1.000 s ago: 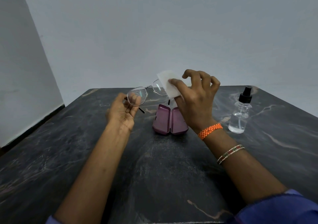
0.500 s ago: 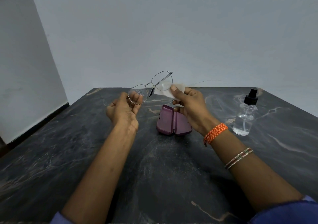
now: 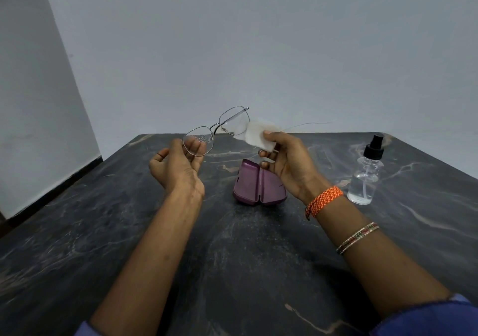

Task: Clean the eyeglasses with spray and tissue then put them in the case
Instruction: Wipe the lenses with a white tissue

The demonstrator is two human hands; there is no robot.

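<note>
The eyeglasses (image 3: pixel 216 131) are held in the air at the middle of the frame, above the far part of the desk (image 3: pixel 232 245), tilted so the right lens sits higher than the left; droplets speckle the left lens. The left hand (image 3: pixel 176 166) grips the frame at the left lens, fingers curled behind the glass. The right hand (image 3: pixel 287 160) pinches a folded white tissue (image 3: pixel 258 134) between thumb and fingers, its edge against the right lens. Below the hands, a purple case (image 3: pixel 256 184) lies on the desk. To the right of the frame stands a clear spray bottle (image 3: pixel 366 178) with a black nozzle, well apart from the case.
</note>
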